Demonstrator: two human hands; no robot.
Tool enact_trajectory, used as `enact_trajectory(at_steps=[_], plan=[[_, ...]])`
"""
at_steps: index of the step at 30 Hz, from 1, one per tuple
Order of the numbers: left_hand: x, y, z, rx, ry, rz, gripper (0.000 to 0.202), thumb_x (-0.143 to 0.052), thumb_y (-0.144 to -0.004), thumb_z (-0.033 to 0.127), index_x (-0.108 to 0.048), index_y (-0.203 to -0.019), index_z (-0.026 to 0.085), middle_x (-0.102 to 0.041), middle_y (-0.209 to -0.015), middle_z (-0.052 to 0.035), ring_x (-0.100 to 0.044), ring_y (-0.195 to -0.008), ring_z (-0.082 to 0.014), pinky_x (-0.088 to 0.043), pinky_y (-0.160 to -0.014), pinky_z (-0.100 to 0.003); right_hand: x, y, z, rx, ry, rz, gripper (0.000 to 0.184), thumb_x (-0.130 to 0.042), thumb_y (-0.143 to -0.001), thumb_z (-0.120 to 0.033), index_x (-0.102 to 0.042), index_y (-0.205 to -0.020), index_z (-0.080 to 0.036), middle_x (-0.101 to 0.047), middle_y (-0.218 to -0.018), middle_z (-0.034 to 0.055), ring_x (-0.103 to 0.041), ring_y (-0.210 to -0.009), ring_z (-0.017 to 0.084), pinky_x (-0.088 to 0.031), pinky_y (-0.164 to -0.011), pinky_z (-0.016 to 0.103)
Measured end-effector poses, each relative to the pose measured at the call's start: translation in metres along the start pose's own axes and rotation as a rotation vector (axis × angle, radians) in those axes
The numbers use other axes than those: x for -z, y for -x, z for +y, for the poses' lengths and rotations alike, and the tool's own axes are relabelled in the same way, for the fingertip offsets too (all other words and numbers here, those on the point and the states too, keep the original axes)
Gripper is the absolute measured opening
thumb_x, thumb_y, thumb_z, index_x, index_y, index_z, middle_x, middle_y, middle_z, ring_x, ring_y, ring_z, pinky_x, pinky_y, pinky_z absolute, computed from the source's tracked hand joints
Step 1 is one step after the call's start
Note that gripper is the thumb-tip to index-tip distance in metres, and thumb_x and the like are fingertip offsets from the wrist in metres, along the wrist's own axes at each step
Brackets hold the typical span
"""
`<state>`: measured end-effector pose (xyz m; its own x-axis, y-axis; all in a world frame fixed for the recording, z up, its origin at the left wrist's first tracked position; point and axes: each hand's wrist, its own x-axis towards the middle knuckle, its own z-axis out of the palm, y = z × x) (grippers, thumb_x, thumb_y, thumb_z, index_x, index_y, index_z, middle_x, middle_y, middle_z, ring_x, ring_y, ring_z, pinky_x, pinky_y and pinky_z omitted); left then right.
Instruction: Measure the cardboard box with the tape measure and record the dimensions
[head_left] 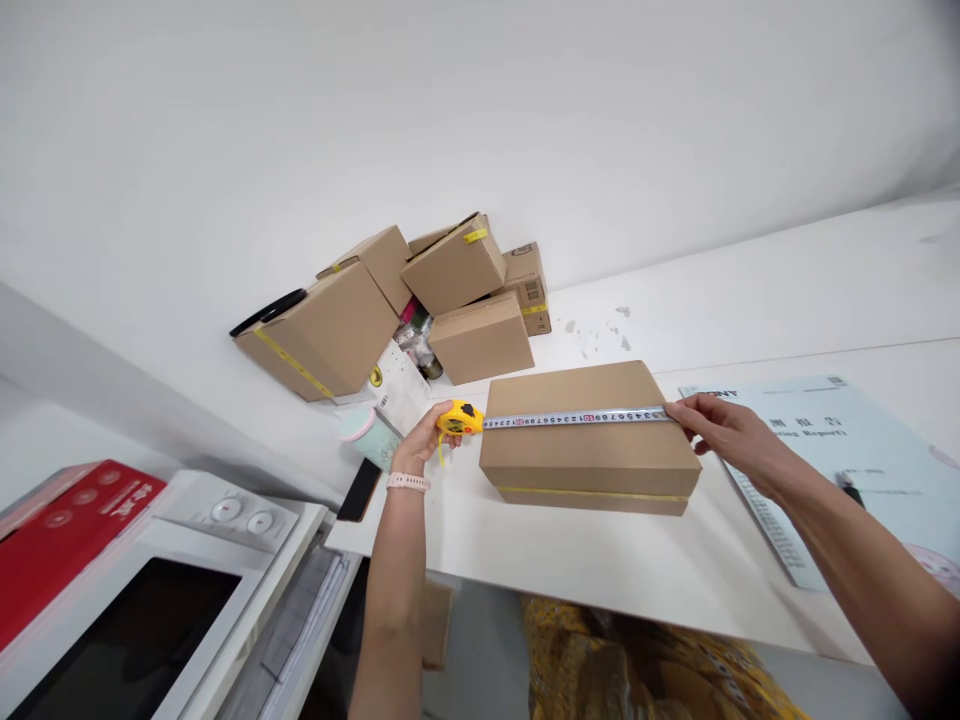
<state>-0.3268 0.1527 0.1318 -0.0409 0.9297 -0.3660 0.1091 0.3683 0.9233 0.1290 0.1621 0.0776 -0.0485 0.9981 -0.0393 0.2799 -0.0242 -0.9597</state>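
A closed brown cardboard box (592,445) lies on the white table in front of me. Across its top, lengthwise, stretches the blade of a tape measure (459,418) with a yellow case. My left hand (424,438), wearing a pink wristband, grips that case just off the box's left edge. At the right edge, my right hand (712,425) pinches the blade's free end between thumb and fingers. A yellow strip runs along the box's front side.
Several cardboard boxes (480,340) are stacked by the wall at the back left. A mint-green cup (370,437) and a dark phone-like slab (360,490) are left of my left hand. A pale blue booklet (840,460) lies right; a microwave (142,630) stands lower left.
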Motion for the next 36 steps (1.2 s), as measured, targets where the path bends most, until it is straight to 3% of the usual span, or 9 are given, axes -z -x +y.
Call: enact_trajectory(at_steps=[10,13,16,19,21,25,29,33,36], plan=[[-0.015,0.014,0.010,-0.119,-0.047,0.010,0.036,-0.064,-0.098,0.039,-0.061,-0.127,0.017,-0.064,-0.125,-0.0098,-0.067,-0.104,-0.0234,-0.059,-0.087,-0.044,0.009,0.003,-0.017,0.005,0.131,-0.017,0.052,-0.065,-0.078,-0.072,-0.063,-0.063,-0.022,-0.068,-0.071,0.0078,-0.061,-0.064,0.022,-0.052,-0.054,0.038],[-0.022,0.031,0.021,-0.198,-0.050,-0.024,0.035,-0.063,-0.097,0.045,-0.064,-0.115,0.015,-0.069,-0.102,-0.0061,-0.067,-0.078,-0.0167,-0.058,-0.069,-0.032,0.009,0.003,-0.022,-0.036,0.083,-0.004,0.045,-0.068,-0.079,-0.065,-0.062,-0.064,-0.023,-0.067,-0.072,0.0066,-0.061,-0.065,0.021,-0.052,-0.056,0.038],[-0.034,0.063,0.033,-0.291,-0.035,-0.085,0.051,-0.072,-0.083,0.057,-0.065,-0.109,0.014,-0.071,-0.083,-0.0040,-0.062,-0.060,-0.0136,-0.048,-0.054,-0.024,0.013,0.002,-0.038,-0.007,-0.040,0.037,0.038,-0.067,-0.082,-0.061,-0.063,-0.071,-0.025,-0.068,-0.077,0.0062,-0.062,-0.073,0.023,-0.054,-0.063,0.040],[-0.063,0.102,0.030,-0.307,-0.028,-0.198,0.074,-0.083,-0.069,0.055,-0.061,-0.127,0.014,-0.075,-0.093,-0.0102,-0.068,-0.066,-0.0187,-0.050,-0.054,-0.025,0.016,-0.009,-0.061,0.075,-0.120,0.114,0.034,-0.063,-0.085,-0.059,-0.063,-0.082,-0.025,-0.071,-0.091,0.0066,-0.065,-0.084,0.025,-0.055,-0.072,0.041],[-0.096,0.123,0.013,-0.213,0.031,-0.360,0.081,-0.083,-0.072,0.053,-0.055,-0.139,0.017,-0.074,-0.102,-0.0128,-0.070,-0.065,-0.0196,-0.052,-0.050,-0.025,0.012,-0.023,-0.075,0.134,-0.074,0.131,0.034,-0.059,-0.087,-0.058,-0.063,-0.085,-0.024,-0.071,-0.098,0.0067,-0.065,-0.090,0.026,-0.053,-0.075,0.040],[-0.170,0.142,-0.031,-0.053,0.422,-0.590,0.067,-0.084,-0.068,0.051,-0.061,-0.121,0.019,-0.068,-0.093,-0.0080,-0.073,-0.063,-0.0230,-0.057,-0.045,-0.028,-0.011,-0.061,-0.090,0.216,0.210,-0.054,0.032,-0.051,-0.091,-0.053,-0.062,-0.087,-0.023,-0.072,-0.098,0.0076,-0.064,-0.093,0.027,-0.051,-0.078,0.038],[-0.211,0.136,-0.042,-0.121,0.612,-0.500,0.054,-0.080,-0.072,0.053,-0.064,-0.110,0.018,-0.068,-0.097,-0.0100,-0.073,-0.063,-0.0214,-0.059,-0.047,-0.029,-0.039,-0.098,-0.092,0.207,0.393,-0.201,0.029,-0.055,-0.091,-0.050,-0.061,-0.085,-0.022,-0.074,-0.099,0.0111,-0.066,-0.090,0.028,-0.051,-0.079,0.037],[-0.221,0.131,-0.040,-0.085,0.654,-0.449,0.058,-0.078,-0.072,0.058,-0.066,-0.109,0.015,-0.068,-0.097,-0.0117,-0.072,-0.063,-0.0215,-0.058,-0.047,-0.028,-0.053,-0.115,-0.091,0.205,0.487,-0.247,0.026,-0.063,-0.086,-0.046,-0.063,-0.076,-0.021,-0.075,-0.096,0.0135,-0.067,-0.092,0.031,-0.050,-0.081,0.039],[-0.232,0.138,-0.051,-0.086,0.686,-0.414,0.054,-0.075,-0.075,0.057,-0.066,-0.108,0.016,-0.067,-0.096,-0.0099,-0.072,-0.066,-0.0215,-0.058,-0.048,-0.028,-0.053,-0.113,-0.088,0.208,0.518,-0.277,0.026,-0.064,-0.084,-0.046,-0.068,-0.077,-0.022,-0.077,-0.092,0.0099,-0.068,-0.089,0.030,-0.050,-0.079,0.039]])
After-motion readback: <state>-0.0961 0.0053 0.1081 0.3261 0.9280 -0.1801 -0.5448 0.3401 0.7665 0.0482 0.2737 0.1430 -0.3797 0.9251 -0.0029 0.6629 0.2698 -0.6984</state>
